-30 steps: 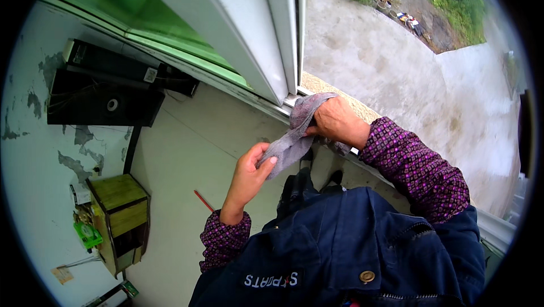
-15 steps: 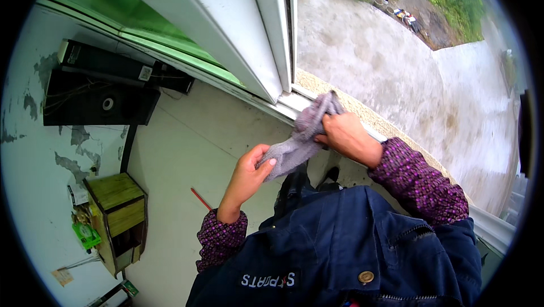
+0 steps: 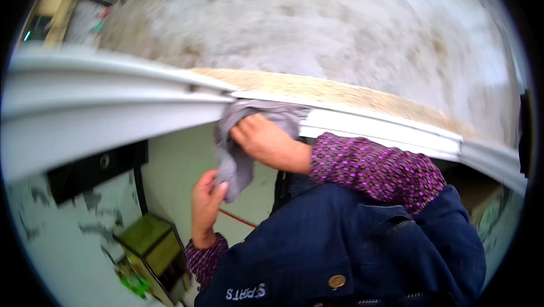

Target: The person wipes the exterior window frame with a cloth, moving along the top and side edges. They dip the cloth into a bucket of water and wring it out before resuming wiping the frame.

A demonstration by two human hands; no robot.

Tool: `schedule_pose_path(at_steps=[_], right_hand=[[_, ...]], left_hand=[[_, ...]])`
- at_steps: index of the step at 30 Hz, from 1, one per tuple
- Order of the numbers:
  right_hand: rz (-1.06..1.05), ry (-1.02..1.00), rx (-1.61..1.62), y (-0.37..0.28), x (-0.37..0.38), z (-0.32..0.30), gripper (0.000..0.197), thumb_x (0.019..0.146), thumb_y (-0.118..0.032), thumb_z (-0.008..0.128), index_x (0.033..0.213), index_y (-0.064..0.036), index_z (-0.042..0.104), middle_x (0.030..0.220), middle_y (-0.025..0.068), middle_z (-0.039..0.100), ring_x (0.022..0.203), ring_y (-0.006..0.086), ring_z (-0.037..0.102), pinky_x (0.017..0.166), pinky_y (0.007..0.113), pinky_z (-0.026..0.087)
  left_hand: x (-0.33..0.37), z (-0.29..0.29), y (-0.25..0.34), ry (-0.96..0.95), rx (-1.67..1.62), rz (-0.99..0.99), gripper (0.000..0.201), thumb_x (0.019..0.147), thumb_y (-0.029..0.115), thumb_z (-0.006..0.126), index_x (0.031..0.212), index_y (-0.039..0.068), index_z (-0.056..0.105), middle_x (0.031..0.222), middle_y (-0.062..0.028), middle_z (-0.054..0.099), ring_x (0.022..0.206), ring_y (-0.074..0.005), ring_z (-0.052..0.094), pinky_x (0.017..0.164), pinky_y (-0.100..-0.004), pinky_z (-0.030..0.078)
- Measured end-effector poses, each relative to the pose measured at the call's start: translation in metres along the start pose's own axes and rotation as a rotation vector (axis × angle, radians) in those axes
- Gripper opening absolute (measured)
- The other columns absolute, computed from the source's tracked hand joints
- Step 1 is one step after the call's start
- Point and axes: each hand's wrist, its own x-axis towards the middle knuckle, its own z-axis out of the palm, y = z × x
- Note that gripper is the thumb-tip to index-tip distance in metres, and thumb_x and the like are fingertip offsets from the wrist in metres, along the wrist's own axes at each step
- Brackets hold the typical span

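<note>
A grey cloth [image 3: 235, 162] stretches between my two hands, its upper part bunched over the white window track [image 3: 374, 128]. My right hand [image 3: 266, 141] presses that bunched part against the sill with curled fingers. Lower and to the left, my left hand [image 3: 207, 198] pinches the cloth's hanging end between thumb and fingers. The white window frame [image 3: 124, 94] runs leftward from the spot where the cloth lies. Part of the track beneath the cloth is hidden.
Outside the window lie a rough tan ledge [image 3: 340, 89] and grey concrete ground [image 3: 272, 23]. Indoors at the lower left stand a small wooden cabinet [image 3: 150, 239] and a black box-like object [image 3: 96, 165] by the peeling wall. A red stick [image 3: 238, 218] is on the floor.
My view has swung to the left along the window. The right hand has brought the cloth down onto the track beside the frame; the left hand still grips its lower end.
</note>
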Motion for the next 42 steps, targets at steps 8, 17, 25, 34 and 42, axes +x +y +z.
schedule_pose_path(at_steps=[8,17,25,34,42], right_hand=[[0.245,0.058,-0.015,0.017,-0.137,-0.065,0.036,0.079,-0.016,0.054,0.108,0.0049,0.051,0.081,0.0095,0.055,0.078,0.0218,0.053,0.073,0.032,0.039],[0.624,0.164,-0.114,0.032,-0.326,-0.152,0.030,0.079,-0.018,0.064,0.104,-0.0055,0.054,0.090,0.0062,0.060,0.084,0.0205,0.057,0.078,0.031,0.044],[0.910,0.321,-0.400,0.042,-0.446,-0.195,0.024,0.075,-0.011,0.066,0.098,-0.0070,0.061,0.092,0.0081,0.064,0.086,0.0233,0.060,0.077,0.033,0.048],[0.684,1.607,1.100,-0.003,-0.546,-0.219,0.032,0.085,-0.012,0.061,0.116,-0.0072,0.055,0.116,0.0062,0.057,0.110,0.0203,0.052,0.098,0.037,0.038],[0.819,0.941,0.583,-0.058,-0.485,-0.208,0.051,0.095,-0.037,0.039,0.137,-0.0074,0.035,0.140,0.0108,0.037,0.128,0.0303,0.035,0.110,0.044,0.023]], left_hand=[[0.040,0.056,0.020,-0.270,0.003,0.086,0.022,0.085,0.008,0.056,0.104,-0.003,0.054,0.092,-0.0040,0.061,0.081,-0.0077,0.056,0.074,-0.0214,0.044],[0.049,0.200,0.030,-0.705,0.167,-0.034,0.019,0.086,0.007,0.058,0.103,-0.002,0.056,0.088,-0.0005,0.060,0.076,-0.0050,0.053,0.067,-0.0199,0.043],[0.016,0.275,0.025,-0.821,0.307,0.056,0.020,0.089,0.012,0.057,0.102,-0.004,0.057,0.076,-0.0008,0.060,0.068,-0.0037,0.051,0.063,-0.0196,0.044],[-0.011,0.359,0.052,-1.162,0.311,0.472,0.022,0.087,0.009,0.057,0.107,0.000,0.060,0.089,-0.0128,0.064,0.075,-0.0178,0.064,0.067,-0.0261,0.047],[-0.057,0.482,0.060,-1.855,0.036,0.518,0.041,0.091,0.011,0.051,0.131,0.007,0.046,0.108,-0.0148,0.062,0.095,-0.0256,0.061,0.081,-0.0284,0.045]])
